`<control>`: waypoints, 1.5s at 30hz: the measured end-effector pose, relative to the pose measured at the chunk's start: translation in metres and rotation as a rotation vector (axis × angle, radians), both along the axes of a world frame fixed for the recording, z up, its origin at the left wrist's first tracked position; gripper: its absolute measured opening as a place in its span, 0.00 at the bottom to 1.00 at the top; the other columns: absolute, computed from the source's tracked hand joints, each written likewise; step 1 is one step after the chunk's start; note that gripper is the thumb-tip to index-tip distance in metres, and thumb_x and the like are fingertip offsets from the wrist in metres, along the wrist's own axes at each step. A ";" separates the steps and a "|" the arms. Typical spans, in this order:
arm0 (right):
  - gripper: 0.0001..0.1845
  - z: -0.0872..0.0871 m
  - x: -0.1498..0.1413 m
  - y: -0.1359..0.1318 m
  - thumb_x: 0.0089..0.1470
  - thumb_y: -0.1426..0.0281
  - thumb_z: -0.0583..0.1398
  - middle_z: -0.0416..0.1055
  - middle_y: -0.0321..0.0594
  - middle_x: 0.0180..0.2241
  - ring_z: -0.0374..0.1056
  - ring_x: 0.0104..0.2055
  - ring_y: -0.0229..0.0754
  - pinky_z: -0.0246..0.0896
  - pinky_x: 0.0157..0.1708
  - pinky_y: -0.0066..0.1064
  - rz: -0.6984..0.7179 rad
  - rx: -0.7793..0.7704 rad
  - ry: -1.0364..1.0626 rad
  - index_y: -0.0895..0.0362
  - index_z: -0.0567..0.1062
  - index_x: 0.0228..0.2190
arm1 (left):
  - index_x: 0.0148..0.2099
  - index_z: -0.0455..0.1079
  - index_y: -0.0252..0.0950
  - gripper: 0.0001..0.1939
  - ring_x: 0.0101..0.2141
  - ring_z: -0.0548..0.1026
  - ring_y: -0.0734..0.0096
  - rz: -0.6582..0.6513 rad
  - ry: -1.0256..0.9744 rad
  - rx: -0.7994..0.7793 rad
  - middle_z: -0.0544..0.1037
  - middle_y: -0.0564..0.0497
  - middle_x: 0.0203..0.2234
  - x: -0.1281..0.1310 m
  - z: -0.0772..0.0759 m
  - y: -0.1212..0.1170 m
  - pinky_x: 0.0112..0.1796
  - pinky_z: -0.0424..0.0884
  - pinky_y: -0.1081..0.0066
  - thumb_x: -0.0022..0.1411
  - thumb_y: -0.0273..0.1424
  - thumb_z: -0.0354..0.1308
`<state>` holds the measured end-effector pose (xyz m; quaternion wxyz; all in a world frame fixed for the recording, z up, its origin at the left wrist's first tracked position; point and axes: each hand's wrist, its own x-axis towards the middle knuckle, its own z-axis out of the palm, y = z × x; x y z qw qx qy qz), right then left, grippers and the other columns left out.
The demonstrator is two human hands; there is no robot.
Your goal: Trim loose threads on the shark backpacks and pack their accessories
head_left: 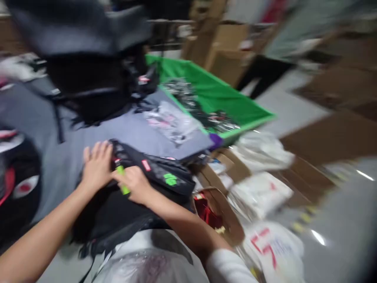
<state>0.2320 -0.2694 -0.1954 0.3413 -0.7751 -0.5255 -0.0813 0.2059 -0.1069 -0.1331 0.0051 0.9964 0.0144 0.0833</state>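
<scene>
A black backpack (100,212) lies in front of me at the near edge of the grey table, with a patterned upper panel (153,169) that bears a red label and a bright green print. My left hand (97,165) rests on the bag's far left part, fingers stretched out and lying flat. Close beside it, my right hand (134,184) is closed on a neon yellow-green strip (121,171) at the bag's front. Blur hides whether the strip is fastened to the bag.
Another black bag (94,70) stands at the back of the table (50,114). A black bag with eye designs (26,184) is at left. Beyond the table's right edge are a green bin (218,90), cardboard boxes (226,216) and white plastic bags (262,192).
</scene>
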 end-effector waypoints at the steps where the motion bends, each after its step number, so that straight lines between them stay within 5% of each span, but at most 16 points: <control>1: 0.17 -0.006 -0.002 0.010 0.63 0.71 0.57 0.75 0.46 0.45 0.69 0.47 0.46 0.66 0.49 0.43 0.088 0.052 0.012 0.55 0.72 0.53 | 0.70 0.54 0.30 0.41 0.69 0.47 0.36 0.116 0.007 0.028 0.50 0.30 0.69 -0.014 -0.001 0.015 0.64 0.42 0.32 0.62 0.40 0.63; 6: 0.17 -0.016 0.020 0.000 0.62 0.73 0.57 0.76 0.47 0.43 0.71 0.47 0.48 0.66 0.50 0.45 0.224 0.213 0.048 0.56 0.71 0.52 | 0.73 0.49 0.32 0.53 0.70 0.43 0.39 0.203 0.055 0.056 0.45 0.32 0.72 -0.012 -0.013 0.032 0.65 0.39 0.36 0.54 0.45 0.68; 12: 0.22 0.010 0.037 -0.013 0.64 0.66 0.57 0.78 0.46 0.46 0.75 0.48 0.48 0.71 0.49 0.43 0.239 0.059 0.191 0.53 0.68 0.58 | 0.74 0.46 0.32 0.55 0.71 0.38 0.40 0.209 0.100 0.024 0.39 0.31 0.72 -0.008 -0.006 0.022 0.65 0.37 0.36 0.53 0.40 0.71; 19: 0.10 0.028 0.050 -0.001 0.60 0.66 0.58 0.79 0.40 0.38 0.76 0.37 0.44 0.72 0.39 0.35 0.154 -0.072 0.261 0.54 0.73 0.43 | 0.74 0.43 0.35 0.54 0.70 0.27 0.44 0.261 0.100 0.012 0.29 0.35 0.72 -0.018 -0.004 0.023 0.66 0.32 0.38 0.55 0.39 0.68; 26: 0.13 0.047 0.061 0.010 0.59 0.66 0.60 0.79 0.39 0.41 0.76 0.41 0.45 0.71 0.43 0.37 0.339 -0.283 0.247 0.54 0.77 0.45 | 0.75 0.40 0.34 0.55 0.70 0.26 0.43 0.241 0.130 -0.044 0.28 0.36 0.72 -0.020 -0.003 0.029 0.65 0.33 0.36 0.56 0.40 0.68; 33: 0.14 0.047 0.060 0.015 0.61 0.65 0.59 0.80 0.40 0.41 0.77 0.39 0.46 0.72 0.41 0.38 0.272 -0.323 0.197 0.53 0.80 0.45 | 0.74 0.41 0.36 0.53 0.71 0.27 0.44 0.414 0.077 -0.076 0.27 0.39 0.73 -0.024 -0.002 0.022 0.64 0.40 0.33 0.55 0.35 0.67; 39: 0.15 0.045 0.057 0.024 0.61 0.66 0.59 0.80 0.42 0.41 0.77 0.42 0.47 0.72 0.43 0.39 0.319 -0.342 0.176 0.54 0.80 0.47 | 0.75 0.40 0.37 0.53 0.70 0.26 0.42 0.392 0.067 -0.043 0.26 0.38 0.72 -0.020 -0.014 0.026 0.63 0.44 0.34 0.54 0.33 0.65; 45: 0.15 0.049 0.051 0.024 0.60 0.67 0.59 0.80 0.42 0.42 0.76 0.42 0.46 0.72 0.46 0.39 0.263 -0.366 0.193 0.55 0.80 0.46 | 0.75 0.39 0.38 0.49 0.70 0.24 0.43 0.370 0.014 -0.089 0.25 0.39 0.72 -0.021 -0.017 0.026 0.63 0.36 0.34 0.58 0.38 0.61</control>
